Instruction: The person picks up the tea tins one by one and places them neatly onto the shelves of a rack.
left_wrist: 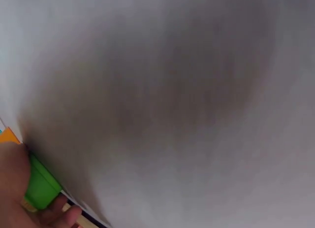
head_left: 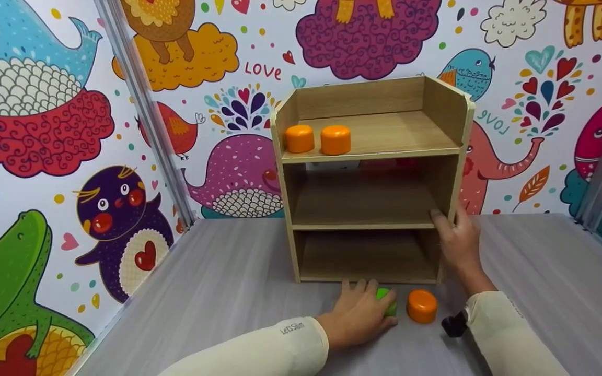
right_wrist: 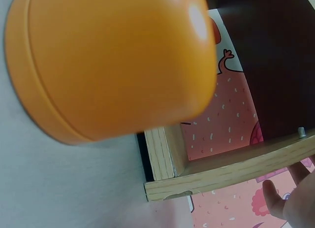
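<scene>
My left hand (head_left: pixel 361 310) grips a small green rounded container (head_left: pixel 386 303) on the tabletop, in front of the bottom tier of a wooden shelf (head_left: pixel 366 227). In the left wrist view the fingers and thumb lie about the green container (left_wrist: pixel 42 184), partly covering it. At the shelf's right side, my right hand (head_left: pixel 460 243) holds the side panel, its thumb at the front edge. An orange container (head_left: pixel 422 306) stands on the table between the two forearms; it looms large in the right wrist view. Two more orange containers, a left one (head_left: pixel 299 139) and a right one (head_left: pixel 335 140), sit on the top tier.
The shelf has three tiers and stands on a grey table (head_left: pixel 217 292). Walls with cartoon animals (head_left: pixel 238 172) rise behind and at the sides, with metal posts (head_left: pixel 149 115) at the corners. A small black device (head_left: pixel 454 325) is at the right wrist.
</scene>
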### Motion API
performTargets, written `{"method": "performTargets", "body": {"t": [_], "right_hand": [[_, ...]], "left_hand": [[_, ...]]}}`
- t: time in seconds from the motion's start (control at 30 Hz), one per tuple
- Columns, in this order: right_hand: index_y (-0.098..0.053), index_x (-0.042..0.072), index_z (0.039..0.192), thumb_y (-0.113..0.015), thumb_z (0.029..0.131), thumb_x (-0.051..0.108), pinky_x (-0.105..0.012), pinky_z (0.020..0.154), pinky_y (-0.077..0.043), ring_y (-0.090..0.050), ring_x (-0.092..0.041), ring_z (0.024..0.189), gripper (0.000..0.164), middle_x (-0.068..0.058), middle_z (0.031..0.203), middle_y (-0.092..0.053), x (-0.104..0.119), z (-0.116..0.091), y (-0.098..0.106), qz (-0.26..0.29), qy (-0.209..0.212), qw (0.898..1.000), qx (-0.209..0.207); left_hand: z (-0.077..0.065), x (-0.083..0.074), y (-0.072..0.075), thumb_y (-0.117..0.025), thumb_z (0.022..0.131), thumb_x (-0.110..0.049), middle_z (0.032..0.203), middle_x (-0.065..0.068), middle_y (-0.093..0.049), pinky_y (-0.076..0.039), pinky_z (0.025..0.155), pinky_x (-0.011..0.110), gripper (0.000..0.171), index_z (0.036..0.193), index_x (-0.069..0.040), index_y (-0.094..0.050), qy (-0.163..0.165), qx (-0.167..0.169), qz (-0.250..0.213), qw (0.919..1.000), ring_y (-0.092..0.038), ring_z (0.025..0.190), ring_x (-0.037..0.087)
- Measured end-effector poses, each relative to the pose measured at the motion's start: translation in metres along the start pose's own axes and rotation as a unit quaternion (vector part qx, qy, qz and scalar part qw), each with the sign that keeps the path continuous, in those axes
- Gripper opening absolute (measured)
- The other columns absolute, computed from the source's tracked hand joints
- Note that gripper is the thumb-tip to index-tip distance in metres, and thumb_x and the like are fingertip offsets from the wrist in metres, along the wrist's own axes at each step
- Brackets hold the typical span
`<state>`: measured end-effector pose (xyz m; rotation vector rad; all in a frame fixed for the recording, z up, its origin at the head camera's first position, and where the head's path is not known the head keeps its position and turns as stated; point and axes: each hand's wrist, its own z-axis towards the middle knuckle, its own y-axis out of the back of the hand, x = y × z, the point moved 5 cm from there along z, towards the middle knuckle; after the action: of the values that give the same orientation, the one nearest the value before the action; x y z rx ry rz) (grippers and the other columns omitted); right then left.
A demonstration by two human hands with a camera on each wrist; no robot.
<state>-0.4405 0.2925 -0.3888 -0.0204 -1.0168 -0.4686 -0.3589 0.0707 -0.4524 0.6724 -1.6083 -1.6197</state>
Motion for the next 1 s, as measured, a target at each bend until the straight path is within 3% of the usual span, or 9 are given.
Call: {"method": "performTargets", "body": {"t": [0.13, 0.4, 0.7, 1.0], "right_hand": [[-0.038, 0.025, 0.156, -0.056, 0.102, 0.042, -0.064, 0.111, -0.039, -0.054, -0.038, 0.132, 0.06, -0.01, 0.153, -0.049, -0.001, 0.0, 0.0, -0.003, -0.002, 1.0, -0.001], [-0.04, 0.023, 0.156, -0.056, 0.101, 0.047, -0.064, 0.109, -0.042, -0.058, -0.039, 0.127, 0.062, -0.013, 0.149, -0.053, 0.0, 0.0, -0.002, -0.014, -0.013, 1.0, -0.008], [-0.039, 0.024, 0.156, -0.056, 0.101, 0.048, -0.065, 0.108, -0.041, -0.057, -0.041, 0.129, 0.063, -0.012, 0.151, -0.051, 0.0, -0.001, -0.002, -0.009, -0.019, 1.0, -0.002], [-0.039, 0.025, 0.156, -0.057, 0.101, 0.046, -0.065, 0.107, -0.042, -0.057, -0.042, 0.129, 0.062, -0.012, 0.151, -0.051, 0.001, 0.0, -0.002, -0.011, -0.012, 1.0, -0.008]], "left_hand": [[0.0, 0.0, 0.0, -0.048, 0.1, -0.064, 0.135, 0.0, -0.055, -0.042, 0.107, 0.06, 0.049, 0.144, -0.042, -0.046, 0.0, 0.0, -0.007, 1.0, -0.055, 0.125, 0.022], [0.001, -0.003, 0.009, -0.049, 0.101, -0.062, 0.121, -0.001, -0.059, -0.048, 0.097, 0.053, 0.044, 0.14, -0.042, -0.048, -0.008, -0.044, 0.021, 0.9988, -0.059, 0.114, 0.019], [0.003, -0.004, 0.018, -0.047, 0.102, -0.061, 0.128, 0.001, -0.058, -0.048, 0.102, 0.055, 0.052, 0.15, -0.039, -0.042, -0.011, -0.048, 0.025, 0.9985, -0.059, 0.12, 0.022], [0.004, 0.002, 0.033, -0.044, 0.103, -0.061, 0.125, 0.0, -0.058, -0.049, 0.099, 0.052, 0.054, 0.149, -0.032, -0.041, -0.014, -0.068, 0.025, 0.9972, -0.058, 0.114, 0.02]]}}
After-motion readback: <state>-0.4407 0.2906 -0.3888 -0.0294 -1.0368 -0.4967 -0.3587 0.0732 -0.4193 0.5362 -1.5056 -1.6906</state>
